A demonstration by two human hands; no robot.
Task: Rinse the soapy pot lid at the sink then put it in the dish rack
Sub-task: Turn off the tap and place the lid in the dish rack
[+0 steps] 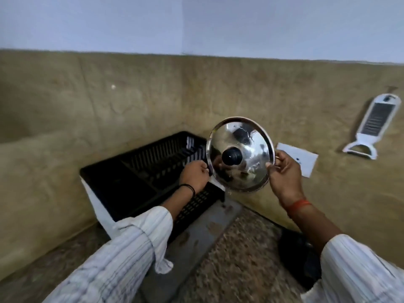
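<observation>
Slippage was the main risk, because the wet pot lid [240, 154], tilted in the air just right of the dish rack [131, 171], was pinched only at its rim by the right hand [284, 173], while the left hand [194, 173] curled on the rack's edge.

Both arms reach forward in loose white striped sleeves [135, 243] pushed back from the wrists. The right hand [284, 171] is raised with fingers curled, thumb forward, pinching the rim of the round shiny steel pot lid with a black knob [240, 154], held tilted. The left hand [193, 174] sits lower, fingers closed by the lid's left edge; contact is unclear
</observation>
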